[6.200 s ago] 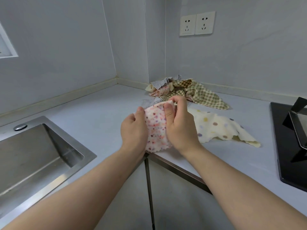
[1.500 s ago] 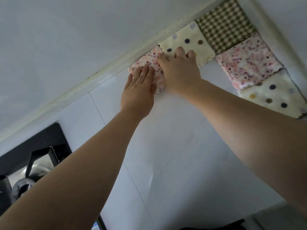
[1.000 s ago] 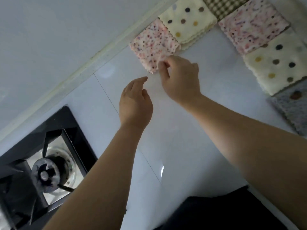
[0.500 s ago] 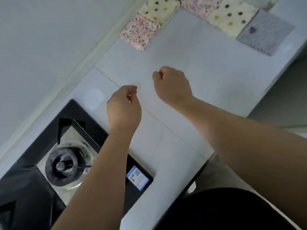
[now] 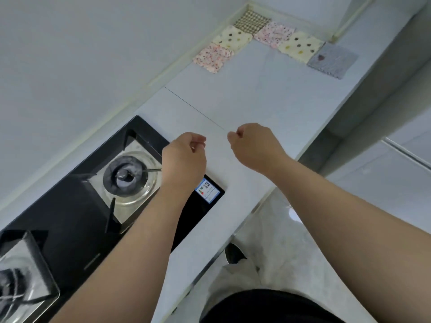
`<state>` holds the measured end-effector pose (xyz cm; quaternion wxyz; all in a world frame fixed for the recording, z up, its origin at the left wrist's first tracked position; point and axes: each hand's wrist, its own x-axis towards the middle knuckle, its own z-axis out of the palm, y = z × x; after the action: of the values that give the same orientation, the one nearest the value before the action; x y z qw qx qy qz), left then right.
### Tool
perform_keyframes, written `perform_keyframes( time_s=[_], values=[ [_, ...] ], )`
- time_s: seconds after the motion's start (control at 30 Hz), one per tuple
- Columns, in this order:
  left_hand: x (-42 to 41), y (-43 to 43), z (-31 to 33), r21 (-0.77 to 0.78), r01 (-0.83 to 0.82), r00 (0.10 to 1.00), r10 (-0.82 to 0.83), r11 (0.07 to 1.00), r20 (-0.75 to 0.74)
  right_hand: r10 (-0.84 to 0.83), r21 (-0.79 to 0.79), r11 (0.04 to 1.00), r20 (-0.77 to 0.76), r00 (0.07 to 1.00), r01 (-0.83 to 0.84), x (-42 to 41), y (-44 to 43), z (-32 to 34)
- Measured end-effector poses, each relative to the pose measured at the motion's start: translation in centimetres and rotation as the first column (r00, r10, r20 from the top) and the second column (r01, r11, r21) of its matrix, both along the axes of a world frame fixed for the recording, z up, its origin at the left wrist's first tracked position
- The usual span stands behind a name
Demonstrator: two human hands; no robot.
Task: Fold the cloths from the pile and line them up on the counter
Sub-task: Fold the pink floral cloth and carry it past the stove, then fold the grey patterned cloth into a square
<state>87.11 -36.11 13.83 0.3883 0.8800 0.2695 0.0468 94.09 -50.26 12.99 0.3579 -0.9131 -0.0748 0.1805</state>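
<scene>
Several folded cloths lie in a line on the counter (image 5: 256,99), bending round its far corner. Nearest me is a pink spotted cloth (image 5: 213,57). Beyond it come a cream dotted cloth (image 5: 232,39), a checked cloth (image 5: 251,21), a pink flowered cloth (image 5: 274,34), a second cream dotted cloth (image 5: 300,46) and a grey cloth (image 5: 332,59). My left hand (image 5: 184,157) hovers over the stove's edge, fingers loosely curled, holding nothing. My right hand (image 5: 254,148) is curled into a fist above bare counter, also holding nothing. Both hands are well short of the cloths.
A black gas stove (image 5: 70,206) fills the counter's left part, with one burner (image 5: 129,176) just left of my left hand and a sticker (image 5: 207,188) at its corner. The counter's front edge runs diagonally on the right, with pale floor (image 5: 291,229) below it.
Both hands pressed the pink spotted cloth flat at the end of the line, then let go and drew back toward me. The view pulled away, showing the whole row and the stove.
</scene>
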Motion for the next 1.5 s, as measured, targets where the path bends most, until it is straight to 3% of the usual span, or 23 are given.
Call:
perform_keyframes(
  time_s=[0.2, 0.4, 0.67, 0.97, 1.1, 1.27, 1.5],
  values=[
    [-10.1, -1.2, 0.8, 0.012, -0.041, 0.999, 0.041, 0.999, 0.030, 0.154, 0.005, 0.988, 0.046, 0.987, -0.155, -8.5, 0.5, 1.2],
    [-23.5, 1.0, 2.6, 0.040, -0.222, 0.975, 0.221, 0.974, 0.016, 0.358, 0.089, 0.926, 0.094, 0.929, -0.366, -19.4, 5.1, 2.6],
    [-39.3, 9.3, 3.9, 0.106, -0.418, 0.907, 0.420, 0.902, -0.002, 0.588, 0.124, 0.789, 0.134, 0.798, -0.602, -33.8, 14.8, 4.3],
    [-53.3, 22.7, -0.6, 0.128, -0.531, 0.842, 0.538, 0.838, -0.029, 0.721, 0.133, 0.660, 0.164, 0.674, -0.739, -47.8, 30.6, 0.8],
    [-60.6, 27.8, -2.6, 0.152, -0.626, 0.770, 0.638, 0.765, -0.035, 0.773, 0.165, 0.604, 0.116, 0.624, -0.779, -54.4, 36.8, -1.0],
    [-68.8, 32.0, -6.0, 0.176, -0.782, 0.609, 0.793, 0.598, 0.010, 0.866, 0.186, 0.460, 0.123, 0.485, -0.868, -61.6, 42.2, -4.7],
    [-78.7, 34.8, -13.1, 0.288, -0.887, 0.411, 0.901, 0.360, 0.141, 0.923, 0.162, 0.225, 0.280, 0.263, -0.961, -70.4, 47.1, -10.6]
  ],
)
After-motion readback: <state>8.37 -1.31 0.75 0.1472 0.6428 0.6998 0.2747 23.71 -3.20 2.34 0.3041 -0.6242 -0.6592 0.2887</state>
